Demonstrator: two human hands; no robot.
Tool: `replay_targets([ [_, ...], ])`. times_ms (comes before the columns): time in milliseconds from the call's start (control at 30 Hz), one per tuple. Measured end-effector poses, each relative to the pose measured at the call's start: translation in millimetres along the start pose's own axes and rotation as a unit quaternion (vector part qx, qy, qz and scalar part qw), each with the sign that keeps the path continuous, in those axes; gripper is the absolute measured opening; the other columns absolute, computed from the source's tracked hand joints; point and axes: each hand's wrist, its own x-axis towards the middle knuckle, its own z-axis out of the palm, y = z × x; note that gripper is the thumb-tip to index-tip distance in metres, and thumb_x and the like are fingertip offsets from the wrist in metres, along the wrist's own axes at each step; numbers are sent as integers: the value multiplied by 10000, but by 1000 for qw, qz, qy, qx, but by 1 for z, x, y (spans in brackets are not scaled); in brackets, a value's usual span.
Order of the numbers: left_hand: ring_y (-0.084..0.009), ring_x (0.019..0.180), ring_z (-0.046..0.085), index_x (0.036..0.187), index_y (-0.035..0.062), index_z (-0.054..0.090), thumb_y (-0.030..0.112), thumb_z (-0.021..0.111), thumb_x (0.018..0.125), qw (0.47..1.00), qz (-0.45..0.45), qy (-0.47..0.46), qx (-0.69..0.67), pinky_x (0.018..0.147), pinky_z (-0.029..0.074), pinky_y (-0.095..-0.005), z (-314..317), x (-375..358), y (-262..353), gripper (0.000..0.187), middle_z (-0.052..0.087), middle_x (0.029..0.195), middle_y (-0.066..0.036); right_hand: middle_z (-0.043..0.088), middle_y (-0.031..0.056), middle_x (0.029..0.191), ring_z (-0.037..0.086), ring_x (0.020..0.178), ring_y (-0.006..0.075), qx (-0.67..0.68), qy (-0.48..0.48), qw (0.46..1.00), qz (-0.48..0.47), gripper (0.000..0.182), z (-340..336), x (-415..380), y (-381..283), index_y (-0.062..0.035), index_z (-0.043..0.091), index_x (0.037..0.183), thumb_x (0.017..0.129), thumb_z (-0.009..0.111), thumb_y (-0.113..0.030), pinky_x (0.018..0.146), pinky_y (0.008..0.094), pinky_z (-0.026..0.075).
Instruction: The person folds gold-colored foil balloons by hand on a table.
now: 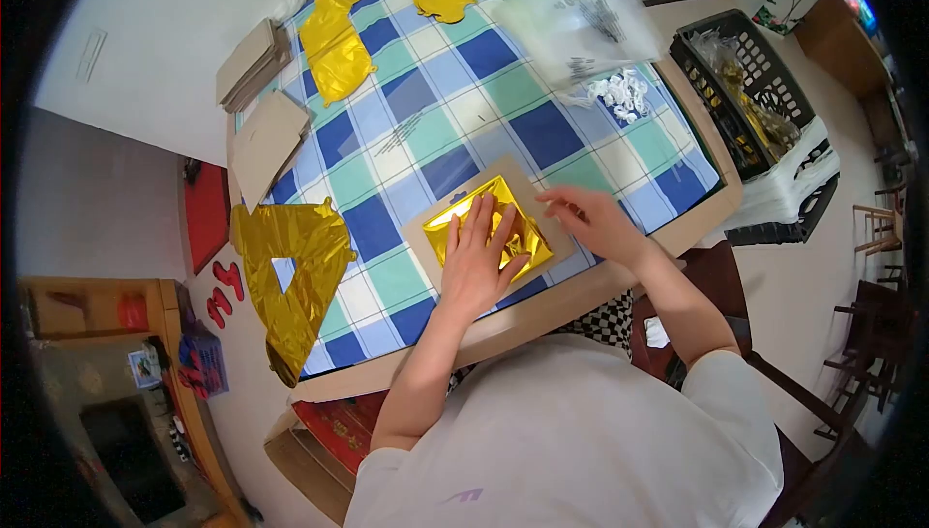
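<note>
— What is the left hand [476, 257] doing?

— It lies flat, fingers spread, pressing down on a folded gold foil balloon [494, 228]. Nothing is closed in its grip; the palm just holds the foil against the cardboard backing [426, 228] beneath it.

— And the right hand [592, 221]?

— Just to the right of the left one, at the foil's right edge. Its fingers are bent down with the tips at the foil and card, but I cannot tell whether that grip pinches anything or only touches.

— Where does the foil sit?

— On the card, which rests on the checked cloth of the counter [440, 112], near the edge closest to the person.

— What else lies around the hands?

— Well to the left of the left hand, a flat gold letter balloon [290, 271] hangs partly over the counter's edge. Beyond the hands lie two yellow balloons [334, 39], a stack of cardboard sheets [266, 136] to the far left, and clear plastic bags [581, 25] with small white pieces [619, 92] beside them. Past the right hand, off the counter, stands a black crate [745, 73].
</note>
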Motion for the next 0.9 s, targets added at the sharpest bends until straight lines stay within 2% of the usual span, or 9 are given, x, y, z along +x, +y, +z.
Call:
replay_targets([
  [33,-351,1428,222,1463,112,362,385,637,853,1000,-1,2,-3,1144,148,-528,1,0,0,723,270,1520,-199,607,78,845,601,728,240,-130,57,985,-99,340,-1,-1,4,-113,637,1163,838,580,-33,648,342,497],
  [133,-349,1428,221,1463,118,361,389,636,853,1000,-4,1,-10,1142,155,-534,1,1,0,722,272,1520,-193,581,85,912,567,869,302,-204,33,964,-168,318,-3,-11,7,-139,694,1039,762,605,-9,768,393,481],
  [233,-349,1425,227,1461,132,367,391,633,856,1000,-2,5,-7,1140,157,-539,1,1,-1,710,276,1521,-185,549,62,979,545,934,280,-234,1,959,-158,396,-6,-16,7,-165,686,1068,707,621,-16,818,398,451],
  [333,-353,1420,234,1458,151,377,389,631,859,1000,5,5,2,1140,159,-540,1,0,0,692,287,1520,-173,525,54,1014,534,948,262,-304,-11,937,-170,520,0,-16,13,-202,684,1092,631,640,35,818,372,443],
  [633,-361,1417,238,1411,227,468,437,585,882,999,20,10,24,1135,151,-551,4,0,-1,581,308,1521,-138,513,40,1008,514,985,243,-339,-82,922,-169,515,-2,-11,10,-223,673,1109,644,649,-4,849,370,416],
  [733,-359,1418,237,1408,244,474,445,584,881,999,20,11,24,1133,152,-550,5,0,-1,574,308,1523,-138,507,30,996,508,988,234,-352,-104,913,-176,421,-6,-10,9,-231,665,1114,731,615,-65,848,365,409],
  [900,-353,1411,260,1393,252,491,455,594,874,999,24,22,24,1124,170,-555,6,0,-2,567,328,1514,-132,518,45,1032,515,1006,237,-353,-140,901,-211,386,-14,-4,9,-236,686,1079,738,607,-75,881,368,413],
])
